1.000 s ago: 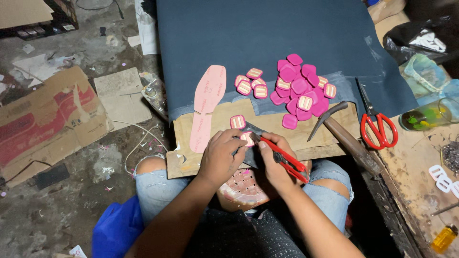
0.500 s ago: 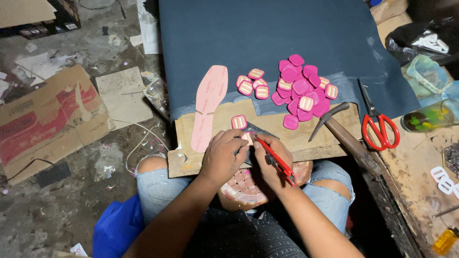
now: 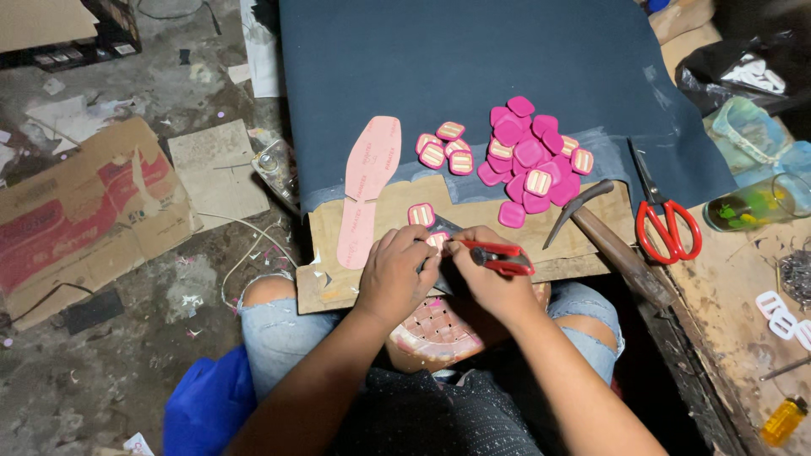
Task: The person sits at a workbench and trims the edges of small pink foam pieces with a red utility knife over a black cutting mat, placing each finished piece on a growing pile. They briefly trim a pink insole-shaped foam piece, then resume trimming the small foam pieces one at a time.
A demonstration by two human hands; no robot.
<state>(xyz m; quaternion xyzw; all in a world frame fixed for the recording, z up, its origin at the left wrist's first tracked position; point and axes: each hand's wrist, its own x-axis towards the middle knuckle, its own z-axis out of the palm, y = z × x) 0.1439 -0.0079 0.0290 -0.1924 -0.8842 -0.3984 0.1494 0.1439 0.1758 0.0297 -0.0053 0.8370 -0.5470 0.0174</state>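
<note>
My left hand [image 3: 395,272] and my right hand [image 3: 492,285] are together over a wooden board [image 3: 473,221] on my lap. My right hand grips red-handled pliers [image 3: 500,257] whose tip points at a small pink square piece [image 3: 436,240] pinched under my left fingers. Another pink square piece [image 3: 421,214] lies just above my left hand. A pile of magenta and pink square pieces [image 3: 528,156] lies farther up on a dark blue sheet [image 3: 473,76]. A woven pink piece [image 3: 435,329] rests on my lap under my hands.
A pink shoe insole [image 3: 365,187] lies left of my hands. A hammer [image 3: 608,236] and red-handled scissors [image 3: 663,215] lie to the right. Flattened cardboard [image 3: 84,211] covers the littered floor on the left. Bottles, white buckles and a yellow lighter [image 3: 781,420] sit at right.
The pliers have swung from pointing down-right to nearly level, tip toward my left fingers. Both hands stay in place over the small pink piece.
</note>
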